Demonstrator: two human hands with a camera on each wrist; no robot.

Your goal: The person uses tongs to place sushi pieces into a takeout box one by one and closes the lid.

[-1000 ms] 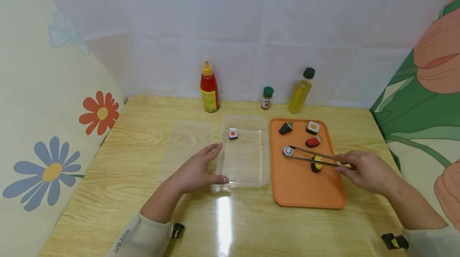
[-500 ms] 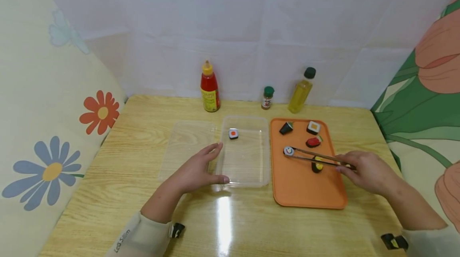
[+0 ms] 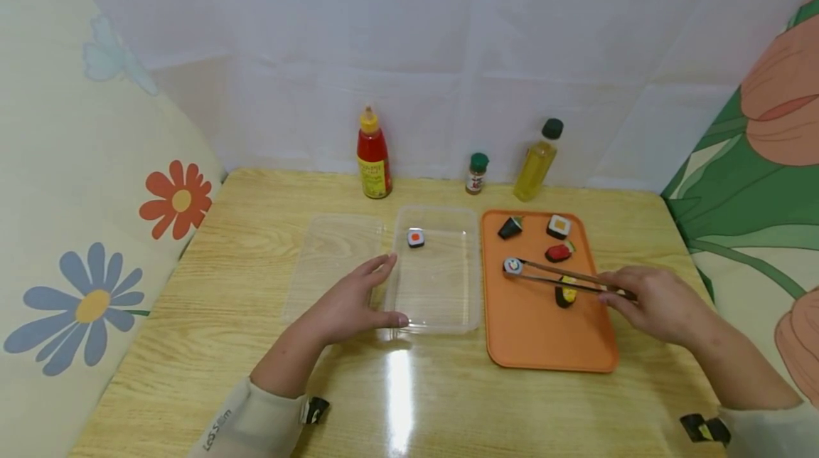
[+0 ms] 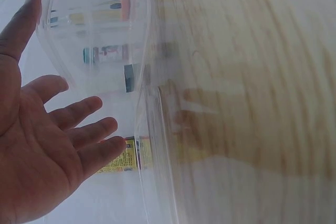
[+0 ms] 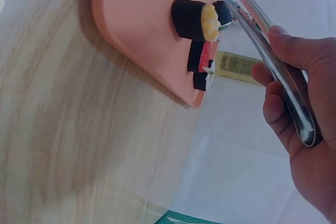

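My right hand [image 3: 659,306] grips metal tongs [image 3: 576,280] near their closed end, clearly seen in the right wrist view. The tong tips are on either side of a round sushi roll [image 3: 512,267] with a colourful centre, over the left part of the orange tray [image 3: 544,341]. Whether the roll is off the tray is hard to tell. My left hand [image 3: 358,305] has its fingers spread at the left side of a clear plastic container [image 3: 435,301], thumb by the near corner. Inside, towards the back, lies a small sushi roll [image 3: 416,238] with an orange centre.
Also on the tray are a dark cone-shaped hand roll [image 3: 510,227], a white roll [image 3: 559,226], a red-topped piece [image 3: 559,252] and a yellow-topped piece [image 3: 566,293]. A clear lid [image 3: 333,252] lies left. Behind stand a sauce bottle [image 3: 374,159], spice jar [image 3: 475,175] and oil bottle [image 3: 536,166].
The tong tips and the round roll between them have shifted very slightly away from me, and the roll's face is turned a little. My left hand stays where it was.
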